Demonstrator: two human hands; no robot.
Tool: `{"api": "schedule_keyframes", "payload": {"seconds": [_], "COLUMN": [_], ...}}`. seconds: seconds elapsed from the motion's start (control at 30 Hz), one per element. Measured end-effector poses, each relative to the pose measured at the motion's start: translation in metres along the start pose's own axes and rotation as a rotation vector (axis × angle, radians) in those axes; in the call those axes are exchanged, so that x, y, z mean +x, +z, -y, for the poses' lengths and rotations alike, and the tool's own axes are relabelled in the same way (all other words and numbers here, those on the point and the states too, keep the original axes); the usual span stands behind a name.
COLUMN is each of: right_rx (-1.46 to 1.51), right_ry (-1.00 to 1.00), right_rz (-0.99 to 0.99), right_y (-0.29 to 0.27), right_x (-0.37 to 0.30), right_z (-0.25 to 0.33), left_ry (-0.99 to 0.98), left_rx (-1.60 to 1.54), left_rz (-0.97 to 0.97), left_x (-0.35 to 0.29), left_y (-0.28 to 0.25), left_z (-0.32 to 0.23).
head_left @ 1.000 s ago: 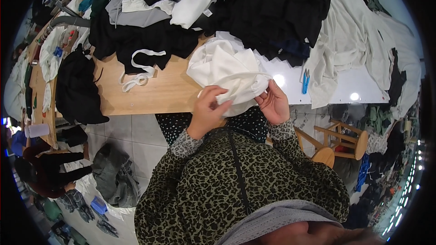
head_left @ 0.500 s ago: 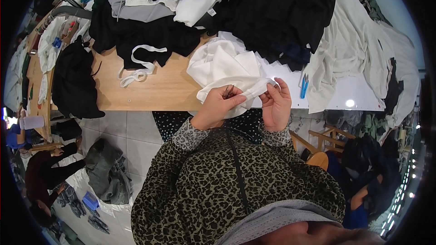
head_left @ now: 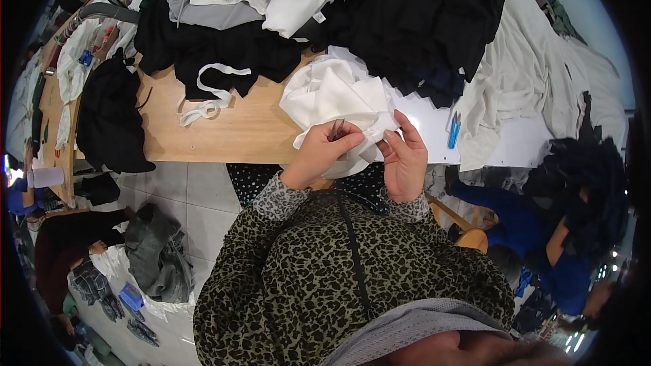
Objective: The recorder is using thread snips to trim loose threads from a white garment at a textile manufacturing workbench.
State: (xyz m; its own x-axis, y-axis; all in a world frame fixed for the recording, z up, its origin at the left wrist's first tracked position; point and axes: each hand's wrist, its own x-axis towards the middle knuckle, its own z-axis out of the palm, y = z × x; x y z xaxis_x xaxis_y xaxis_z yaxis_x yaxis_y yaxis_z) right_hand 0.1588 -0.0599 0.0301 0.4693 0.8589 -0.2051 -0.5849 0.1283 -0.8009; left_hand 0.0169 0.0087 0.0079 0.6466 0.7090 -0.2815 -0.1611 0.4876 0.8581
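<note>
A crumpled white fabric piece (head_left: pixel 336 95) lies at the table's front edge, part of it lifted between my hands. My left hand (head_left: pixel 324 149) pinches it between thumb and fingers, and small metal snips (head_left: pixel 336 129) are tucked in that same hand, their pointed tips sticking up. With thumb and fingertips, my right hand (head_left: pixel 405 156) grips the fabric's edge at the right. Blue-handled thread snips (head_left: pixel 454 130) rest on the white tabletop beyond my right hand. The fingers hide part of the held edge.
Black garments (head_left: pixel 420 20) are heaped at the back, beside grey and white ones (head_left: pixel 298 10). White cloth (head_left: pixel 508 81) drapes over the right edge. A white strip (head_left: pixel 217 91) and a black garment (head_left: pixel 112 115) lie left. One person in blue (head_left: pixel 569 271) carries a dark bundle at right.
My right hand has shifted slightly left and down, closer to the left, still on the fabric. The person in blue at right has come further into view with the dark bundle.
</note>
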Motion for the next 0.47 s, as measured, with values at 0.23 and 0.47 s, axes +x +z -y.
{"api": "schedule_keyframes", "payload": {"seconds": [0.23,0.47], "right_rx": [-0.090,-0.211], "right_ry": [-0.012,0.015], "right_rz": [0.032,0.119], "right_y": [0.002,-0.012], "right_x": [-0.005,-0.003], "right_z": [-0.001,-0.011], "left_ry": [0.088,0.207], "left_rx": [0.052,0.156], "left_rz": [-0.018,-0.022], "left_x": [0.002,0.007], "left_y": [0.005,0.005], "left_z": [-0.002,0.008]}}
